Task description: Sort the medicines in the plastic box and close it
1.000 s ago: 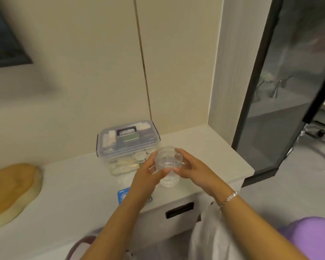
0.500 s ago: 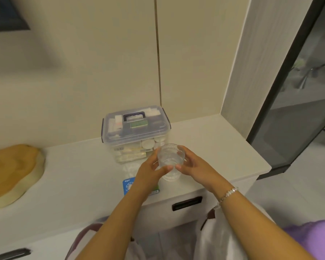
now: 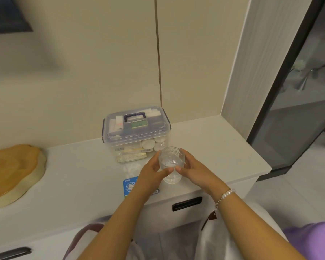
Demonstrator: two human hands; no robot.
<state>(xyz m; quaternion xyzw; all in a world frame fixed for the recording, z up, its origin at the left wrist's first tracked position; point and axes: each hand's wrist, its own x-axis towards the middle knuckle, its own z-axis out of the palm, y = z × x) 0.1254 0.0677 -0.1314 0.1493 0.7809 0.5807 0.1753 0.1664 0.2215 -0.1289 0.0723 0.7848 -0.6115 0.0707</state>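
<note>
A clear plastic box (image 3: 137, 135) with a dark handle and side clips stands on the white counter against the wall, lid down. White bottles and flat packs show through its walls. In front of it I hold a ribbed clear glass (image 3: 172, 165) with both hands: my left hand (image 3: 152, 171) on its left side, my right hand (image 3: 192, 170) on its right. The glass hovers just above the counter's front part. A blue medicine packet (image 3: 129, 186) lies flat on the counter, partly under my left wrist.
A thick wooden slab (image 3: 13, 171) lies at the counter's left end. The white counter (image 3: 214, 151) ends at a pale pillar on the right, beside a dark glass door. A drawer with a black handle (image 3: 187, 203) sits below the front edge.
The view has shifted, so the box and counter sit lower and more to the right in frame. Both hands keep hold of the glass, a little lower and closer to the counter.
</note>
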